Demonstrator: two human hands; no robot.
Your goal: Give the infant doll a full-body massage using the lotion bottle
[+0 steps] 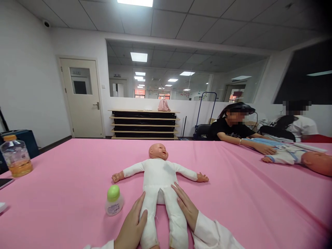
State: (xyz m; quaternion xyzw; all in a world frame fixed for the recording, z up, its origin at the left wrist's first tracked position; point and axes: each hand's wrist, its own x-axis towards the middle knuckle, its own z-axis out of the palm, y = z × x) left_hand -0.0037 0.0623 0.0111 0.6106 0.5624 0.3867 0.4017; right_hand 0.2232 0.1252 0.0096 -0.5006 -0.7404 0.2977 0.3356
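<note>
A baby doll [158, 174] with a white cloth body lies on its back on the pink tablecloth [85, 159], its arms spread and its head away from me. My left hand [132, 221] rests along the outer side of the doll's leg on the left, fingers stretched out. Against the hip and thigh on the other side lies my right hand [186, 204], its fingers extended flat. Neither hand grips anything. Left of the doll stands a small clear bottle [114, 206] with a green cap. The doll's feet are cut off by the lower frame edge.
A drink bottle [17, 157] with an orange cap and a phone [5, 183] sit at the table's left edge. At the right, a co-worker [233, 128] reaches toward another doll [298, 155] in white and blue clothing. Farther right sits another person [298, 121].
</note>
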